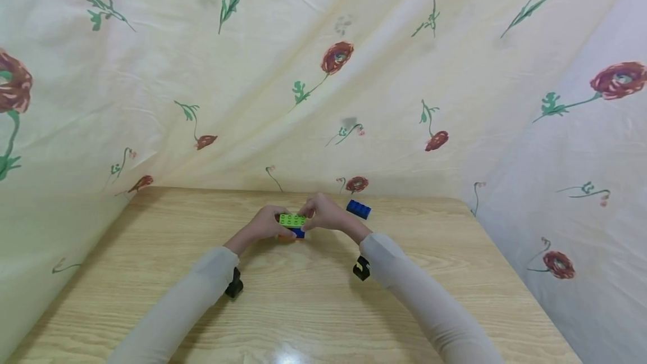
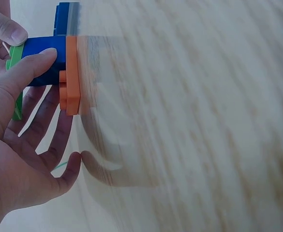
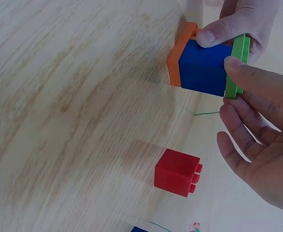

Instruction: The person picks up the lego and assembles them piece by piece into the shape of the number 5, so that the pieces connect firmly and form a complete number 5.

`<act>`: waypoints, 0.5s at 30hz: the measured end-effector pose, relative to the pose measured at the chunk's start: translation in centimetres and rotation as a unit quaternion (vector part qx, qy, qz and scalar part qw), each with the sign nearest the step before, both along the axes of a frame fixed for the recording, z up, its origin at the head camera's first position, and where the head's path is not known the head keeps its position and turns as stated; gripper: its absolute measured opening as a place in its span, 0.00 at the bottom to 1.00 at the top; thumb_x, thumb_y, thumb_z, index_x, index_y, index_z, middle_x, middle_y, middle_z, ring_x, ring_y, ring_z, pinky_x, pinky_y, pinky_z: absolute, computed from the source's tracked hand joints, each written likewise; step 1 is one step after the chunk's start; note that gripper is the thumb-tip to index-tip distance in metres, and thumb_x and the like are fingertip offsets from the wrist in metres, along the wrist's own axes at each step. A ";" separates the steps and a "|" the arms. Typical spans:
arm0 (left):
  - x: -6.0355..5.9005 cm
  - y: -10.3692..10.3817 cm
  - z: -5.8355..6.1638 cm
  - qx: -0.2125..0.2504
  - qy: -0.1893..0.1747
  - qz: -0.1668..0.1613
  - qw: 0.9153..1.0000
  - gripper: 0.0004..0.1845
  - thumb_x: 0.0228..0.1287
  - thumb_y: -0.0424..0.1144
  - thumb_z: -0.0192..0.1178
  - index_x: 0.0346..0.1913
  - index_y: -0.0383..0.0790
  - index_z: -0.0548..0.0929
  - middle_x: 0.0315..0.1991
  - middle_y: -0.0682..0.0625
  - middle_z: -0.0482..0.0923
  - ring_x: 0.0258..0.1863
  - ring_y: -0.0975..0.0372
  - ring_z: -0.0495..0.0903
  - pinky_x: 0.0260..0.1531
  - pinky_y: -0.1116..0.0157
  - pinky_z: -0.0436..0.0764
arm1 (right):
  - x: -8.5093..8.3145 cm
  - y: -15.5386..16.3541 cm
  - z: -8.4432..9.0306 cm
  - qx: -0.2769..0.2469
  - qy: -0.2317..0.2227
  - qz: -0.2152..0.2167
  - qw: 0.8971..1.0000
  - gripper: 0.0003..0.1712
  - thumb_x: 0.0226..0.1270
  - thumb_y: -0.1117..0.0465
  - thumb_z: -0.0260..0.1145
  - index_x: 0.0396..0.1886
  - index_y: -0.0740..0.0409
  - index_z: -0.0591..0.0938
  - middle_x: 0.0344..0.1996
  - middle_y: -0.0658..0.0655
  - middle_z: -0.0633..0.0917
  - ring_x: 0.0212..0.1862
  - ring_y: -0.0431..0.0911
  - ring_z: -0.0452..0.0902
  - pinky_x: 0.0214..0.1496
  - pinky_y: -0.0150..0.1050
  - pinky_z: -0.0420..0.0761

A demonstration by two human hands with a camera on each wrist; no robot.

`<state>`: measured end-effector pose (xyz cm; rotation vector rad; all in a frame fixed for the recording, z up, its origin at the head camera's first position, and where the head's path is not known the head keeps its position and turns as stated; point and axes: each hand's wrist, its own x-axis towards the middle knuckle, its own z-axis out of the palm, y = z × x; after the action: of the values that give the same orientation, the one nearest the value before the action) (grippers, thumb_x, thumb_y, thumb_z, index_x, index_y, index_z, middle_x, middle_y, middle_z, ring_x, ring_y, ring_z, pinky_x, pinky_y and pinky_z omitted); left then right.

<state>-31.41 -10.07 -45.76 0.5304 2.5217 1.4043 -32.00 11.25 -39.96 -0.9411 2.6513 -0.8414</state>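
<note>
Both hands meet at the far middle of the wooden table (image 1: 313, 308) around a small brick stack (image 1: 292, 224). The stack has a green plate (image 3: 238, 65) on a blue brick (image 3: 204, 67), with an orange plate (image 3: 177, 53) beneath. My left hand (image 1: 268, 223) grips the stack, its thumb (image 2: 23, 72) lying on the blue brick (image 2: 42, 50) beside the orange plate (image 2: 72, 72). My right hand (image 1: 323, 215) pinches the green plate's edge with its thumb (image 3: 257, 79), the other fingers curled below. The stack's orange side rests on or just above the table.
A loose blue brick (image 1: 358, 209) lies right of the hands near the back edge. A red brick (image 3: 177, 172) sits on the table close to my right hand. Flowered cloth (image 1: 323, 100) hangs behind and along both sides.
</note>
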 end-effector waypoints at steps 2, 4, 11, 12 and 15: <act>0.0 0.0 0.0 0.000 0.001 -0.001 1.000 0.20 0.50 0.35 0.79 0.47 0.36 0.88 0.41 0.46 0.87 0.40 0.60 0.80 0.40 0.67 0.79 | -0.1 0.1 0.0 0.002 0.002 0.003 1.000 0.16 0.57 0.66 0.78 0.47 0.59 0.91 0.36 0.53 0.87 0.39 0.42 0.79 0.41 0.33 0.79; -0.1 0.0 -0.1 0.000 0.003 -0.004 1.000 0.20 0.50 0.35 0.79 0.47 0.35 0.88 0.41 0.46 0.87 0.40 0.60 0.80 0.40 0.66 0.79 | -0.1 0.1 -0.1 0.002 0.003 0.007 1.000 0.16 0.57 0.66 0.78 0.47 0.60 0.91 0.36 0.54 0.87 0.38 0.42 0.78 0.40 0.33 0.78; -0.1 0.0 0.0 -0.006 -0.005 0.008 1.000 0.20 0.50 0.36 0.80 0.47 0.37 0.88 0.42 0.47 0.87 0.41 0.59 0.80 0.42 0.66 0.78 | -0.3 0.1 -0.2 -0.004 0.007 0.012 1.000 0.15 0.56 0.67 0.79 0.45 0.62 0.91 0.35 0.56 0.88 0.37 0.42 0.79 0.38 0.32 0.79; -0.1 0.0 -0.1 -0.009 -0.006 0.009 1.000 0.20 0.50 0.36 0.80 0.48 0.38 0.88 0.43 0.47 0.87 0.42 0.59 0.80 0.42 0.66 0.78 | -0.3 0.1 -0.2 -0.005 0.007 0.011 1.000 0.15 0.56 0.66 0.79 0.45 0.62 0.91 0.35 0.56 0.88 0.37 0.42 0.80 0.38 0.32 0.79; -0.1 0.0 0.0 -0.015 -0.007 0.010 1.000 0.21 0.51 0.36 0.80 0.50 0.38 0.88 0.44 0.47 0.87 0.42 0.58 0.79 0.43 0.65 0.78 | -0.4 0.0 -0.2 -0.006 0.003 0.006 1.000 0.15 0.56 0.66 0.79 0.45 0.62 0.91 0.35 0.56 0.87 0.37 0.42 0.79 0.38 0.31 0.79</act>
<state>-31.50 -10.09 -45.76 0.4900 2.5406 1.3700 -32.35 11.26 -40.19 -0.9646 2.6461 -0.8544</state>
